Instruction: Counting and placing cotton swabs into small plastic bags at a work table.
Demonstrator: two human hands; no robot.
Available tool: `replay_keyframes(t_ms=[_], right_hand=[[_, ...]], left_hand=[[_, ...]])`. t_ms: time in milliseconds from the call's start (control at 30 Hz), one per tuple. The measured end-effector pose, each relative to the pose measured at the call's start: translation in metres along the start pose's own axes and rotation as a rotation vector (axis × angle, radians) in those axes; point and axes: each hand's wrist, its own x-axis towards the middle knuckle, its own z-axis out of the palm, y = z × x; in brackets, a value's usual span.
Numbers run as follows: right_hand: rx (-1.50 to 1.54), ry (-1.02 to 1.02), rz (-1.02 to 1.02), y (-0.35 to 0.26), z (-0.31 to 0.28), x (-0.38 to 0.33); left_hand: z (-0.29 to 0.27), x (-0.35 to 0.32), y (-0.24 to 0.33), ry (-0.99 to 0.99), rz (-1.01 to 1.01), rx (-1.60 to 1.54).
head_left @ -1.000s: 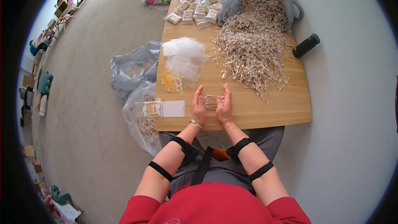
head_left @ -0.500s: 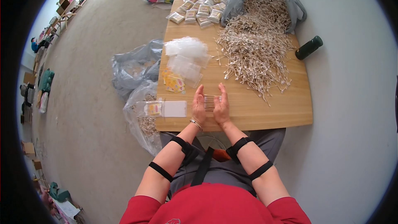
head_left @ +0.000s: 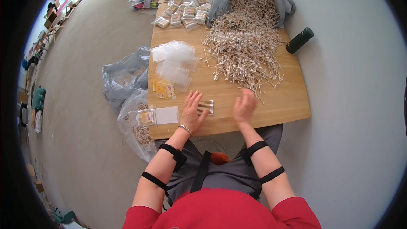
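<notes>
The left hand (head_left: 193, 112) lies flat and open on a row of cotton swabs (head_left: 205, 107), their sticks running left-right, while the right hand (head_left: 244, 106), open and empty, hovers just right of them, nearer the loose swab pile (head_left: 246, 46).

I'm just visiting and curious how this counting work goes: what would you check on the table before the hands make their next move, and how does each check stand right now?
1. Small row of swabs lined up side by side: ok, they lie parallel.
2. Left hand steadying that row: ok, it rests flat at the row's left end.
3. Right hand empty: cannot tell, it is blurred.
4. Supply within reach: ok, the big swab pile trails down close to the right hand.
5. Clear pouches at hand: ok, stacked beyond the left hand.
6. Table edge: ok, nothing overhangs it near the hands.
</notes>
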Motion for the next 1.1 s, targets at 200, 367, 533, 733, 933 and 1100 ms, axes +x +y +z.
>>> replay_keyframes(t_ms=[200,367,533,733,933,1100], right_hand=[[-0.251,-0.041,0.539,0.039,-0.029,0.008],[-0.126,-0.025,0.4,0.034,-0.009,-0.005],[-0.036,-0.095,0.143,-0.01,0.013,-0.003],[0.064,-0.266,-0.073,-0.047,0.038,0.009],[0.143,-0.447,-0.287,-0.068,0.037,0.01],[0.279,-0.314,-0.281,-0.065,0.032,-0.004]], left_hand=[[-0.001,-0.002,0.003,-0.159,0.079,0.181],[-0.001,0.0,0.002,-0.133,0.062,0.13],[-0.001,-0.001,0.004,-0.081,0.017,0.072],[0.001,-0.003,-0.002,0.073,-0.019,-0.088],[0.004,-0.003,-0.015,0.236,-0.13,-0.272],[0.005,0.0,-0.02,0.194,-0.208,-0.442]])
